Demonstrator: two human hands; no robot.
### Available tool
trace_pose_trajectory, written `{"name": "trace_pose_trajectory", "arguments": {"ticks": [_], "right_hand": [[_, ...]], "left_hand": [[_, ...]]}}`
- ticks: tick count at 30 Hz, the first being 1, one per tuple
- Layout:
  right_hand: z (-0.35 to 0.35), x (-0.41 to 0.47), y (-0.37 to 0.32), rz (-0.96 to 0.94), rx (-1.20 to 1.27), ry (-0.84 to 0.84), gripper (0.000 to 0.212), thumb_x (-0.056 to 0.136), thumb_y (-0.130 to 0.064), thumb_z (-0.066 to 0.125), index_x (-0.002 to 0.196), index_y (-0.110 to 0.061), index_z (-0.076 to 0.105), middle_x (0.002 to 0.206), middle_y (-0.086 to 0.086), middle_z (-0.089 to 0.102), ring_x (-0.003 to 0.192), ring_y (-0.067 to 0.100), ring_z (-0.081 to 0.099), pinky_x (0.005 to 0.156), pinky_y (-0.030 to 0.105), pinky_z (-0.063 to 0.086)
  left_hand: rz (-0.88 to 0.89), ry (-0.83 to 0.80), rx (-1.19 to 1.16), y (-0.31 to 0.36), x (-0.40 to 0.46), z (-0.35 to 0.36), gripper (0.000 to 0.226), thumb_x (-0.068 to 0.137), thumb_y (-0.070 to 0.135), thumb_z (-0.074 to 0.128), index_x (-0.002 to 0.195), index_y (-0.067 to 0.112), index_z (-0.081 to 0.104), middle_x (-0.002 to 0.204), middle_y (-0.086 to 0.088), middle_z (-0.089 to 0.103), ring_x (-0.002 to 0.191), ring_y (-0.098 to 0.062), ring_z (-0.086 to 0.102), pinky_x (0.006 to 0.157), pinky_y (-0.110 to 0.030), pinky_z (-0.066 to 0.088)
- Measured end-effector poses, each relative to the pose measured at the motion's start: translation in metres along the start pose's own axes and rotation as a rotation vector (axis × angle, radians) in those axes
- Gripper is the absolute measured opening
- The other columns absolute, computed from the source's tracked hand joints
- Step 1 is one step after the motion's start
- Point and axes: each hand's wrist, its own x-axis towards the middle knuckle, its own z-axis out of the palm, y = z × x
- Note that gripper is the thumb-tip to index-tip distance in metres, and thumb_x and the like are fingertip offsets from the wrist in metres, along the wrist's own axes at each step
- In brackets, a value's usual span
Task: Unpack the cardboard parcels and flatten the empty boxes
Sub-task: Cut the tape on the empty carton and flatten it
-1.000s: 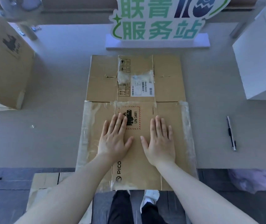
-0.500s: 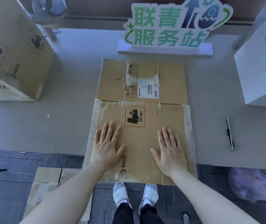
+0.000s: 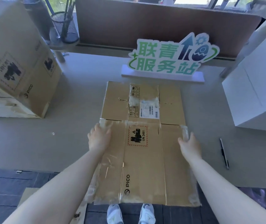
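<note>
A flattened brown cardboard box (image 3: 145, 167) with a PICO logo, a UN 3481 label and clear tape lies on the grey table, its near end hanging over the table's front edge. My left hand (image 3: 99, 137) grips its left edge near the fold line, fingers curled over the taped border. My right hand (image 3: 189, 143) grips the right edge at the same height. Standing on the table at the far left is a second brown PICO box (image 3: 20, 68), closed and unflattened.
A white box (image 3: 257, 94) stands at the right. A green and white sign (image 3: 169, 59) stands behind the flattened box. A black pen (image 3: 224, 153) lies right of my right hand. Another flat cardboard piece (image 3: 30, 196) lies on the floor at lower left.
My hands were pressing flat on the middle of the cardboard. They have slid apart to its left and right edges and closed on them. The view has tilted up.
</note>
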Motion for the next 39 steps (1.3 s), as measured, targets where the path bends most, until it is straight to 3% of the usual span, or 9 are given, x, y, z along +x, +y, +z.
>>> {"name": "trace_pose_trajectory", "arguments": {"ticks": [5,8,10,13,15,20,26,34,39], "right_hand": [[-0.01,0.031,-0.011,0.101,0.175,-0.031,0.07,0.097,-0.031,0.056,0.155,-0.008,0.024,0.158,0.012,0.032,0.142,0.034,0.034,0.113,0.046,0.03],[-0.013,0.046,-0.009,0.132,0.166,-0.053,0.049,0.093,-0.034,0.06,0.126,0.002,0.056,0.127,0.022,0.059,0.105,0.035,0.058,0.089,0.041,0.044],[-0.017,0.056,-0.009,0.112,0.153,-0.091,0.041,0.095,-0.035,0.058,0.111,0.003,0.061,0.109,0.019,0.063,0.09,0.031,0.057,0.085,0.041,0.045],[-0.023,0.065,-0.013,0.098,0.161,-0.167,0.054,0.099,-0.043,0.052,0.117,0.008,0.057,0.105,0.018,0.055,0.105,0.036,0.056,0.094,0.044,0.042],[-0.026,0.068,-0.017,0.048,0.156,-0.186,0.056,0.099,-0.049,0.048,0.105,0.006,0.061,0.098,0.024,0.058,0.098,0.036,0.059,0.088,0.044,0.044],[-0.027,0.082,-0.018,-0.098,0.171,-0.168,0.043,0.094,-0.061,0.046,0.101,-0.019,0.053,0.096,0.0,0.054,0.095,0.023,0.051,0.085,0.04,0.041],[-0.026,0.057,-0.048,-0.326,0.191,-0.16,0.042,0.098,-0.039,0.055,0.072,-0.008,0.043,0.068,0.004,0.042,0.065,0.023,0.039,0.062,0.036,0.029],[0.007,-0.033,-0.125,-0.67,0.198,-0.272,0.023,0.099,-0.031,0.057,0.081,-0.017,0.058,0.074,-0.005,0.053,0.071,0.019,0.045,0.067,0.035,0.035],[0.07,-0.138,-0.171,-0.867,0.211,-0.423,0.013,0.099,-0.026,0.058,0.088,-0.022,0.063,0.078,-0.013,0.057,0.073,0.011,0.05,0.068,0.027,0.038]], "left_hand": [[-0.151,-0.079,-0.112,0.008,0.025,-0.016,0.086,0.067,0.059,0.058,0.137,0.011,0.045,0.127,-0.013,0.057,0.116,-0.037,0.055,0.097,-0.045,0.047],[-0.178,-0.107,-0.154,0.013,0.016,-0.024,0.066,0.058,0.059,0.057,0.102,0.01,0.063,0.093,-0.008,0.067,0.081,-0.028,0.065,0.066,-0.032,0.052],[-0.197,-0.107,-0.18,0.013,0.016,-0.022,0.051,0.064,0.056,0.062,0.079,0.007,0.064,0.072,-0.006,0.064,0.064,-0.025,0.062,0.059,-0.031,0.049],[-0.278,-0.072,-0.116,0.011,0.01,-0.017,0.045,0.081,0.05,0.064,0.074,0.005,0.064,0.065,-0.006,0.061,0.06,-0.024,0.061,0.052,-0.027,0.045],[-0.286,-0.041,-0.074,0.007,0.003,-0.012,0.045,0.08,0.052,0.062,0.073,0.008,0.059,0.065,-0.004,0.058,0.058,-0.022,0.058,0.048,-0.026,0.039],[-0.263,0.051,-0.154,0.002,-0.024,-0.004,0.04,0.088,0.044,0.066,0.088,0.008,0.049,0.079,-0.005,0.052,0.067,-0.019,0.048,0.053,-0.032,0.034],[-0.24,0.233,-0.367,-0.021,-0.076,-0.023,0.035,0.091,0.035,0.066,0.086,0.008,0.043,0.076,-0.006,0.045,0.064,-0.019,0.041,0.054,-0.033,0.031],[-0.261,0.471,-0.631,-0.107,-0.15,-0.091,0.031,0.089,0.034,0.068,0.096,0.006,0.055,0.091,-0.014,0.062,0.084,-0.031,0.062,0.075,-0.046,0.051],[-0.355,0.643,-0.822,-0.197,-0.212,-0.137,0.025,0.091,0.021,0.067,0.099,0.0,0.059,0.093,-0.019,0.065,0.083,-0.03,0.063,0.068,-0.035,0.047]]}}
